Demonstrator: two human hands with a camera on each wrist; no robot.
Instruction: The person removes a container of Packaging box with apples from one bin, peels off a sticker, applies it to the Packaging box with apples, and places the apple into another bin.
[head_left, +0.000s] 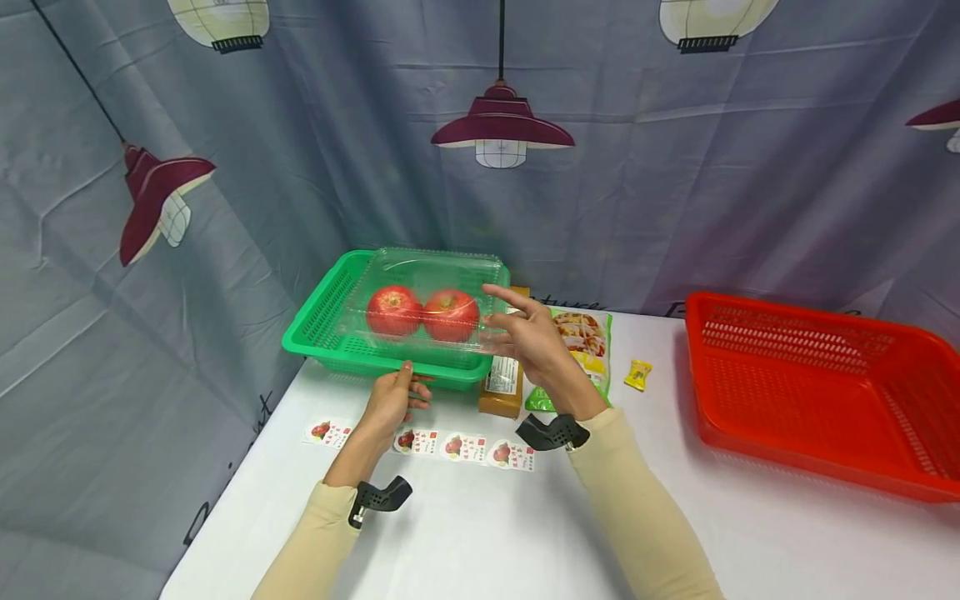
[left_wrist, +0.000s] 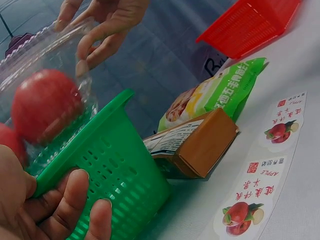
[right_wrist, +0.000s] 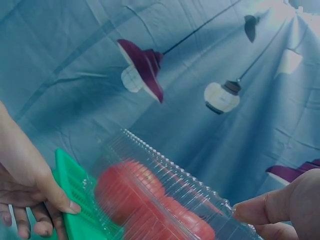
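Note:
My left hand (head_left: 388,402) grips the front rim of a green plastic basket (head_left: 302,337), thumb over the edge and fingers below it. A clear plastic clamshell box (head_left: 420,268) with two red apples, one on the left (head_left: 393,310) and one on the right (head_left: 451,315), is in or just over that basket. My right hand (head_left: 531,335) pinches the box's right end between thumb and fingers, as the right wrist view (right_wrist: 280,210) of this hand shows. Whether the box rests on the basket's bottom I cannot tell.
Right of the basket lie a brown carton (head_left: 501,403), a green food bag (head_left: 583,332) and a small yellow packet (head_left: 637,375). A red basket (head_left: 813,392) stands on the right. A strip of apple labels (head_left: 463,447) lies in front. Behind hangs a grey curtain (head_left: 600,217).

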